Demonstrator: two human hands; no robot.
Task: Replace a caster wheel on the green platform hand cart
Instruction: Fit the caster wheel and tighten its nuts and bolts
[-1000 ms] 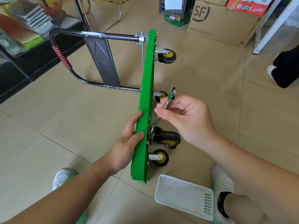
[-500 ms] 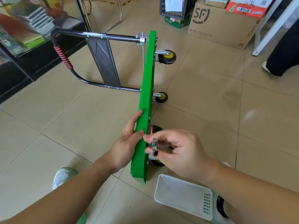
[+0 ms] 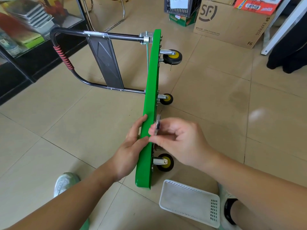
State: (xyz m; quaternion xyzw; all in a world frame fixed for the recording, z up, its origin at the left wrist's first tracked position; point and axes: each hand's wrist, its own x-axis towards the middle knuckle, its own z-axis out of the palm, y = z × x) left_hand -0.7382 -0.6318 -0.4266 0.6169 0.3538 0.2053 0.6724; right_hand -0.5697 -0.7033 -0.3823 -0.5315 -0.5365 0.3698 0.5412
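Observation:
The green platform cart [image 3: 150, 90] stands on its long edge on the tiled floor, its black handle [image 3: 63, 58] folded out to the left. Three black-and-yellow caster wheels show on its right face: far [image 3: 172, 56], middle [image 3: 166, 99] and near [image 3: 164, 162]. My left hand [image 3: 131, 146] grips the deck's upper edge. My right hand [image 3: 179, 140] pinches a small metal wrench [image 3: 157, 124] against the underside beside the left thumb, and it hides whatever caster lies behind it.
A white plastic basket [image 3: 189, 203] lies on the floor beside the cart's near end, between my shoes [image 3: 65, 182]. Cardboard boxes [image 3: 230, 24] and a crate stand at the back. A glass cabinet [image 3: 21, 47] is on the left; a person's dark-clothed leg [image 3: 289, 52] is at right.
My right hand brought the wrench down from above the cart, low beside the deck, and has now risen slightly, uncovering the near caster. The left hand stays on the deck.

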